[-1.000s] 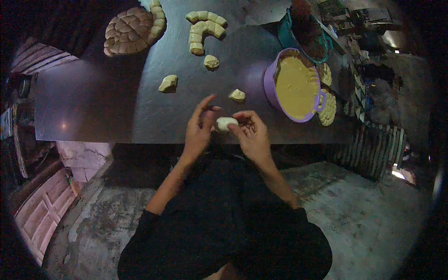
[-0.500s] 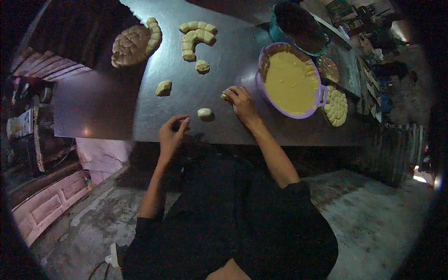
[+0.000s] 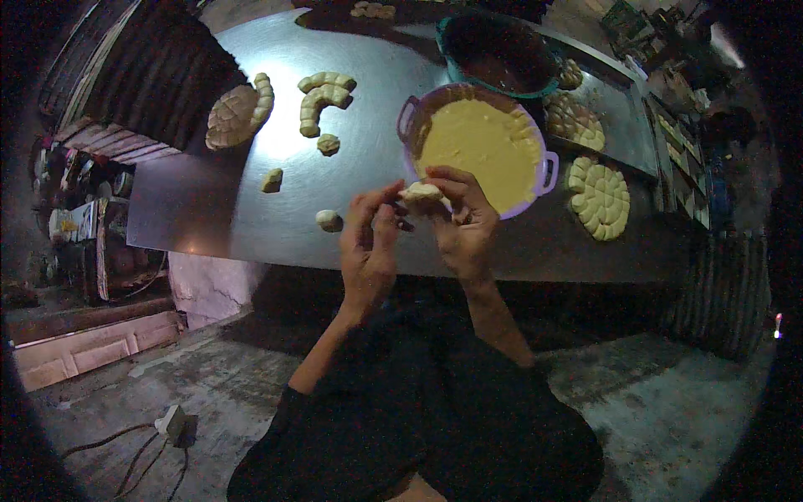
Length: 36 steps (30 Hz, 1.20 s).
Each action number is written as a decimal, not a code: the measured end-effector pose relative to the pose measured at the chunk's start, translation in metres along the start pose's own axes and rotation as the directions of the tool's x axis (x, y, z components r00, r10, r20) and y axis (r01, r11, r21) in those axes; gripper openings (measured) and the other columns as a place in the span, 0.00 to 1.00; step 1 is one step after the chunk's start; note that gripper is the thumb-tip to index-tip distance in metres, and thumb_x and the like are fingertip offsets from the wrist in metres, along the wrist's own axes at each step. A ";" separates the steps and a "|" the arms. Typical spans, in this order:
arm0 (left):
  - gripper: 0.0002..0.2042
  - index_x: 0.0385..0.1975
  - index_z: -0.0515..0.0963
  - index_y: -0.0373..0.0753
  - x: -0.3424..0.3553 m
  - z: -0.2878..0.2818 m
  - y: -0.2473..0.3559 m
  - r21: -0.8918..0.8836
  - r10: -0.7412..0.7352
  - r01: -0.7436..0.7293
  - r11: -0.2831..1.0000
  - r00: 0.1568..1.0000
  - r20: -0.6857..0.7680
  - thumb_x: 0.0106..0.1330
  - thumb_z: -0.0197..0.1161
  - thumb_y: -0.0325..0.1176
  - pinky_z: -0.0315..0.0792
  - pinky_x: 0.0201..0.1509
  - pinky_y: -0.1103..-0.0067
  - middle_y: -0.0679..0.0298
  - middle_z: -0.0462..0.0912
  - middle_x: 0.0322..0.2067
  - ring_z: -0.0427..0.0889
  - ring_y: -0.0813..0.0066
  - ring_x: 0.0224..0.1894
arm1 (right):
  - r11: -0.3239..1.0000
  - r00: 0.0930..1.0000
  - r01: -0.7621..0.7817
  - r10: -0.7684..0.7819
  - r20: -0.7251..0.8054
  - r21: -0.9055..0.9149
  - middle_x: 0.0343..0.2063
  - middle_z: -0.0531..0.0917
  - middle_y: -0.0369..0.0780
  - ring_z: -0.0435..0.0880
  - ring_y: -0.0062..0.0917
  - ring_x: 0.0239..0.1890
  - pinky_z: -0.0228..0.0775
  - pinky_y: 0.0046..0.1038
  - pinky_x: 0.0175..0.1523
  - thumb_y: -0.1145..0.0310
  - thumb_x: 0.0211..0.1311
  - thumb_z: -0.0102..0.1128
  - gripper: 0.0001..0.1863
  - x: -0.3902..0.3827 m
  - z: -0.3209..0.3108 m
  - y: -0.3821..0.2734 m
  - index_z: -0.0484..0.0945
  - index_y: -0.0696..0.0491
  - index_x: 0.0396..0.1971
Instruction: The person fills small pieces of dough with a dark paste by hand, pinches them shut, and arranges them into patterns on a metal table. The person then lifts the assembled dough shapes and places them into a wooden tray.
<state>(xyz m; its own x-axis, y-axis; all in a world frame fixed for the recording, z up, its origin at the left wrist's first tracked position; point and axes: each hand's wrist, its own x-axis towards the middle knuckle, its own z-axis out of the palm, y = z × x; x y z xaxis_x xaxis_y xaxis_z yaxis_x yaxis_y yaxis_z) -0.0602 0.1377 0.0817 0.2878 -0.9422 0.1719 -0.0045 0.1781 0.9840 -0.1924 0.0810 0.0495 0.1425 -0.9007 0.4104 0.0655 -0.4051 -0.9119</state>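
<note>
Right hand (image 3: 464, 236) pinches a dough piece (image 3: 421, 193) at one side, likely leaving the other reachable. Left hand (image 3: 368, 251), fingers loosely parted, hovers beside it, contact unclear.

no legible text, label, brand, number or sign on any surface or thing in view

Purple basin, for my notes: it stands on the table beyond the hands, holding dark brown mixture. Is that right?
Not the colour: the head view shows yellow mixture. The purple basin does stand on the table beyond the left hand and right hand.
</note>
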 end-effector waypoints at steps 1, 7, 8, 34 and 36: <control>0.16 0.52 0.74 0.32 0.002 0.008 0.000 0.052 0.103 -0.101 0.994 0.994 -0.036 0.73 0.49 0.36 0.73 0.50 0.77 0.58 0.74 0.46 0.77 0.70 0.45 | 0.973 0.987 -0.156 0.162 -0.023 0.172 0.47 0.80 0.41 0.80 0.22 0.47 0.75 0.25 0.50 0.76 0.56 0.67 0.17 -0.002 -0.005 -0.005 0.77 0.58 0.47; 0.22 0.44 0.76 0.34 0.050 0.026 -0.011 0.022 0.816 -0.842 0.540 0.529 0.233 0.70 0.53 0.51 0.76 0.47 0.69 0.54 0.80 0.37 0.81 0.60 0.40 | 0.597 0.896 -0.432 0.368 0.248 0.676 0.42 0.81 0.37 0.79 0.19 0.44 0.73 0.23 0.50 0.75 0.57 0.67 0.27 0.003 -0.015 -0.025 0.69 0.58 0.57; 0.22 0.42 0.76 0.34 0.060 0.026 -0.018 -0.114 0.846 -0.852 0.511 0.475 0.242 0.69 0.54 0.51 0.76 0.46 0.68 0.54 0.80 0.34 0.82 0.60 0.38 | 0.582 0.911 -0.403 0.329 0.248 0.706 0.41 0.81 0.37 0.79 0.18 0.44 0.73 0.22 0.50 0.75 0.57 0.67 0.29 0.005 -0.010 -0.026 0.67 0.59 0.59; 0.13 0.53 0.71 0.34 0.205 -0.050 -0.121 -0.284 -0.379 0.453 0.845 0.883 0.278 0.70 0.55 0.29 0.71 0.50 0.80 0.64 0.75 0.38 0.75 0.78 0.41 | 0.482 0.844 -0.353 0.535 -0.051 -0.802 0.47 0.81 0.46 0.78 0.32 0.50 0.65 0.29 0.58 0.40 0.73 0.27 0.38 0.286 -0.091 0.179 0.73 0.59 0.55; 0.13 0.52 0.72 0.34 0.210 -0.045 -0.121 -0.292 -0.372 0.466 0.836 0.870 0.324 0.71 0.54 0.30 0.70 0.51 0.80 0.64 0.75 0.39 0.76 0.78 0.42 | 0.550 0.873 -0.370 0.481 -0.078 -0.749 0.45 0.81 0.43 0.79 0.28 0.46 0.66 0.28 0.56 0.45 0.74 0.34 0.32 0.282 -0.087 0.168 0.74 0.59 0.54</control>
<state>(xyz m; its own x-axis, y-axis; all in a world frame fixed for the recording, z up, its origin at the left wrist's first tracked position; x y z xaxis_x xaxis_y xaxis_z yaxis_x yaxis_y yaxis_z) 0.0437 -0.0685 -0.0034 -0.0583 -0.9779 -0.2009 0.4096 -0.2069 0.8885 -0.2271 -0.2546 0.0116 0.0790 -0.9937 -0.0800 -0.7559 -0.0074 -0.6546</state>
